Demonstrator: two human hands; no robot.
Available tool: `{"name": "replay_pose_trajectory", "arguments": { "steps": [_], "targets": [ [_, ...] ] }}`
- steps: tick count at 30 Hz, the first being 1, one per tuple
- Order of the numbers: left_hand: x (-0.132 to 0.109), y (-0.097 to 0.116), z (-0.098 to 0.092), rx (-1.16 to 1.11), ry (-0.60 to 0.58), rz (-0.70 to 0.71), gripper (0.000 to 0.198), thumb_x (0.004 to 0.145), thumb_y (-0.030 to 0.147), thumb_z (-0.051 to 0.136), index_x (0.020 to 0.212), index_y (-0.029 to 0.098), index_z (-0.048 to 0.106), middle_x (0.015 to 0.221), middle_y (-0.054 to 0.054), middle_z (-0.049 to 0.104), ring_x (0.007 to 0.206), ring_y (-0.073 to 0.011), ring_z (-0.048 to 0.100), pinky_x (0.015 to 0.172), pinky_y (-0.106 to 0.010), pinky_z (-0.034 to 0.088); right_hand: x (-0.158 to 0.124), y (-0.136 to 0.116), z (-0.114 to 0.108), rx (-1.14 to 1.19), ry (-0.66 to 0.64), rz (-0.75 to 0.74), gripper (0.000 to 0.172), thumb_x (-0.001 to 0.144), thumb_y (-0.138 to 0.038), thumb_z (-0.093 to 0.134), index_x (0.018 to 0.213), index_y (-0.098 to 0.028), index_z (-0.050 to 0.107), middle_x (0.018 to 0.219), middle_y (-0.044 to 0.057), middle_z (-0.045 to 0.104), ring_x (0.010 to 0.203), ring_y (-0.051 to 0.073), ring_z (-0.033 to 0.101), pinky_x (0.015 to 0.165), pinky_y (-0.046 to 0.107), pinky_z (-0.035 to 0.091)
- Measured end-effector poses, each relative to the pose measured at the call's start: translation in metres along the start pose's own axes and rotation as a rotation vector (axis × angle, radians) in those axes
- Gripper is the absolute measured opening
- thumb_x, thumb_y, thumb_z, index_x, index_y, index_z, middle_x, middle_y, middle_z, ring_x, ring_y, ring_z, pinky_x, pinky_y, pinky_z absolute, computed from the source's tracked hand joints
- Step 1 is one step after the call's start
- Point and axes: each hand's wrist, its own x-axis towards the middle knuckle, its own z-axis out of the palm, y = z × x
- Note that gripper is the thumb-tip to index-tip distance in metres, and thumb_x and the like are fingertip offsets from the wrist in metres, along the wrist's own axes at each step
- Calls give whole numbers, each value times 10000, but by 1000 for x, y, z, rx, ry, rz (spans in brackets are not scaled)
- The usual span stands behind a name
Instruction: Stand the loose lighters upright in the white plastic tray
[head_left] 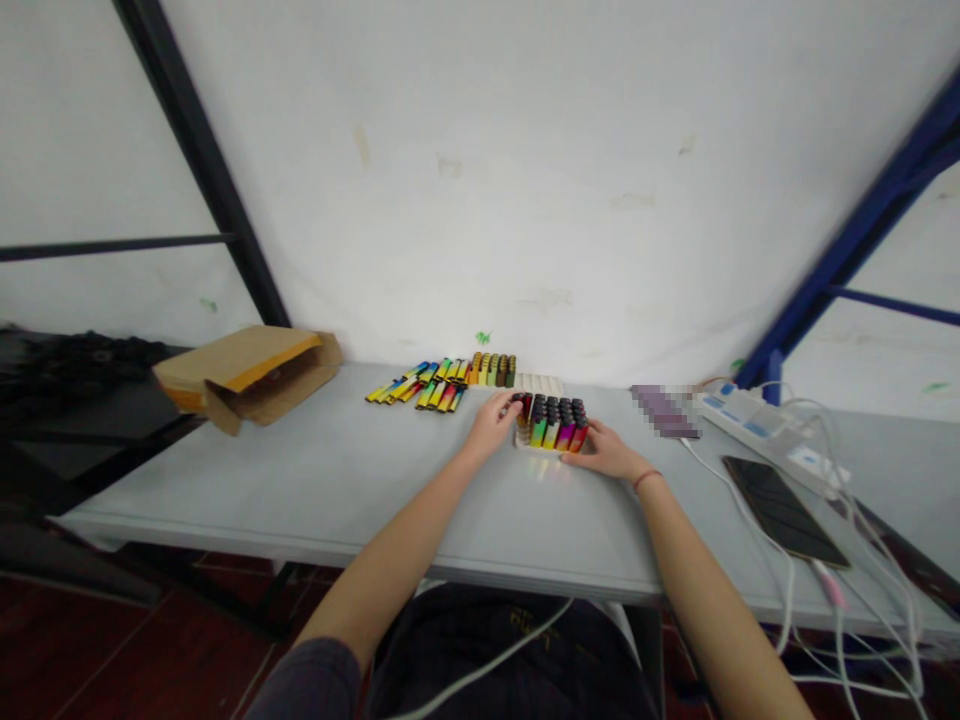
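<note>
The left grip (492, 427) touches dark-red, black-topped lighters (527, 406), clasped or not I cannot tell; the right grip (612, 457) holds the white, slotted, plastic-looking tray (535, 449) on the flat grey counter (555, 540). Loading seems in hand; the next move likely calls for filling bare left slots (523, 437).

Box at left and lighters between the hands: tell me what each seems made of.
Box: probably matte cardboard, from its brown faces and folded flaps. Lighters: likely smooth plastic bodies, by their bright colours; the black tops are too small to judge.
</note>
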Motion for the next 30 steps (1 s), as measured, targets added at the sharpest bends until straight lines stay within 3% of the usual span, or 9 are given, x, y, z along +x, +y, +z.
{"name": "replay_pose_trajectory", "arguments": {
  "steps": [4, 9, 14, 20, 25, 27, 30],
  "targets": [
    [-2, 1, -1, 46, -43, 32, 250, 920, 232, 595, 1116, 186, 744, 1216, -106, 725, 1157, -234, 653, 1023, -357, 516, 0, -1, 0, -7, 2, -9, 675, 763, -682, 719, 1201, -168, 698, 1338, 176, 630, 1233, 354, 607, 1114, 492, 462],
    [-4, 3, 1, 13, -28, -3, 227, 907, 262, 625, 1087, 197, 748, 1200, -98, 736, 1090, -226, 682, 915, -327, 566, 0, 0, 1, 1, 6, 0, 662, 755, -691, 722, 1188, -191, 702, 1327, 163, 639, 1211, 354, 615, 1100, 508, 470],
    [-4, 2, 2, 38, -30, 17, 206, 902, 251, 626, 1061, 195, 744, 1173, -99, 741, 1074, -225, 687, 910, -325, 567, 1, 1, 1, -7, -5, -4, 678, 753, -696, 717, 1184, -173, 701, 1322, 170, 636, 1220, 355, 607, 1106, 503, 461],
    [-4, -2, 3, 129, -21, 6, 316, 897, 238, 639, 1211, 230, 674, 1050, -63, 745, 929, -198, 699, 918, -339, 557, 1, 1, 1, 9, 6, -14, 656, 750, -685, 724, 1178, -189, 707, 1320, 161, 648, 1203, 355, 618, 1083, 509, 479],
    [-5, 1, 2, 307, -26, 150, 244, 942, 253, 579, 1149, 233, 707, 1189, -86, 692, 1071, -217, 653, 1028, -364, 487, 1, 0, 0, -5, -2, -6, 702, 752, -714, 707, 1203, -176, 698, 1341, 174, 633, 1230, 364, 606, 1104, 520, 465],
    [-4, 4, -2, 425, 12, 133, 274, 969, 275, 543, 1187, 238, 705, 1212, -100, 689, 1142, -257, 614, 1069, -419, 440, 0, 0, 0, -4, -1, -13, 704, 758, -718, 700, 1217, -185, 692, 1351, 168, 630, 1241, 363, 602, 1109, 521, 464],
    [0, 5, -17, 654, 211, -82, 316, 989, 274, 494, 1222, 203, 695, 1235, -157, 673, 1188, -344, 550, 1050, -517, 396, 0, 1, 0, -12, -4, -15, 699, 759, -714, 702, 1207, -177, 697, 1351, 175, 630, 1244, 368, 603, 1099, 515, 476]
  ]
}}
